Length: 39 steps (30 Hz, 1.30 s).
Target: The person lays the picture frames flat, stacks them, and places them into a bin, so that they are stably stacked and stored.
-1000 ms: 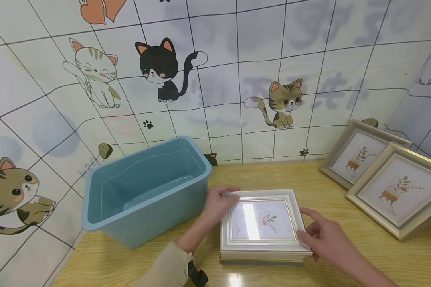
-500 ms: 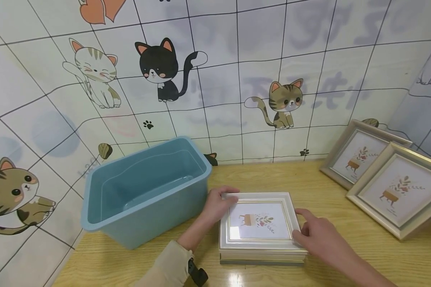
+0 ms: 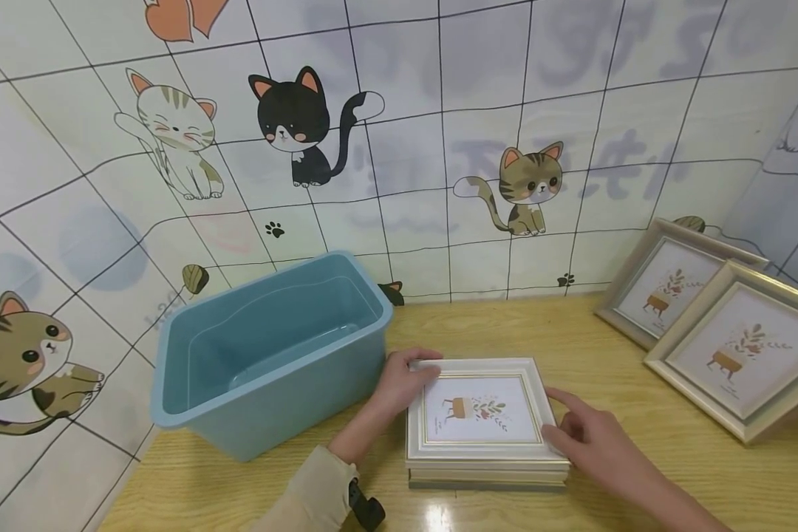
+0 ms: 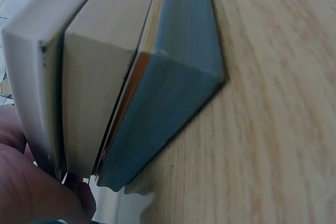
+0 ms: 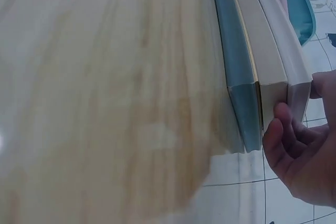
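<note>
A white picture frame [image 3: 482,408] with thin gold lines lies picture side up on top of a stack. Beneath it, the wrist views show a cream frame [image 4: 97,82], then a blue-grey frame [image 5: 236,51] flat on the table. My left hand [image 3: 402,380] holds the white frame's far left corner, thumb over the top border and fingers along the far edge. At the right side, my right hand [image 3: 588,436] grips the same frame near its front corner. Its thumb rests on the border, and curled fingers touch the stack's side in the right wrist view.
A blue plastic bin [image 3: 326,391] stands left of the stack, with nothing in it. Two picture frames, a taupe one [image 3: 628,295] and a champagne-gold one [image 3: 705,310], lean at the right. A cat-patterned sheet [image 3: 412,148] covers the wall behind the wooden table [image 3: 492,325].
The white frame has shifted slightly left and toward me, now lining up with the stack below. My right hand moved left with it; my left hand stayed at the corner.
</note>
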Each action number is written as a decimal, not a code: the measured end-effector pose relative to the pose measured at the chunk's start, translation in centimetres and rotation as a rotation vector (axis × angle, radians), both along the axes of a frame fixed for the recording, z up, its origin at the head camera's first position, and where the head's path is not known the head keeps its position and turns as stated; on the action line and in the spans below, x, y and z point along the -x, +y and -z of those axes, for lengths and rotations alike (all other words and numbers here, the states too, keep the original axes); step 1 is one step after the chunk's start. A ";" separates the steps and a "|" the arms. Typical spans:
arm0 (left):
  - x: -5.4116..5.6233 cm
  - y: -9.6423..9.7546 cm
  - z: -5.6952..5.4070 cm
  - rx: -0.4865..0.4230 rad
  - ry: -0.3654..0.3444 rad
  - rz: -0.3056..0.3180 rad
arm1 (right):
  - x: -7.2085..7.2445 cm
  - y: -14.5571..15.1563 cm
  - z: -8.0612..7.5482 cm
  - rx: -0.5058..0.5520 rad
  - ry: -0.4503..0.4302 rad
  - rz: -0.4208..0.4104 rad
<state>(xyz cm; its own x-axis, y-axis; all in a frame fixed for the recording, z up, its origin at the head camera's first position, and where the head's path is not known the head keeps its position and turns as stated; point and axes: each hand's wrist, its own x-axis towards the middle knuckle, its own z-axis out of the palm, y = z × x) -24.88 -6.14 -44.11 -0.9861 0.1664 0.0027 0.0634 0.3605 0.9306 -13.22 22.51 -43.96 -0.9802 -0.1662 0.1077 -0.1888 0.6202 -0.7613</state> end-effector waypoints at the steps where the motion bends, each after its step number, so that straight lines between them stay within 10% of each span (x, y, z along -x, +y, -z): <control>1: 0.0 0.0 0.0 -0.003 -0.004 0.000 | 0.0 0.1 0.1 0.024 0.002 -0.004; 33: -0.1 0.2 0.3 -0.015 -0.037 0.017 | 0.3 2.2 1.0 0.304 -0.133 -0.140; 39: -0.1 0.1 0.5 -0.031 -0.048 0.024 | 1.0 6.3 -1.0 0.271 0.033 -0.143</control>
<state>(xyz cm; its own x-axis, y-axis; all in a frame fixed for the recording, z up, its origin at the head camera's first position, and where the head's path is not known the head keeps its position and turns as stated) -24.78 -6.01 -44.65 -0.9808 0.1911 -0.0387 0.0272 0.3303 0.9435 -14.25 28.78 -42.95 -0.9443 -0.2630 0.1979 -0.2865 0.3606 -0.8877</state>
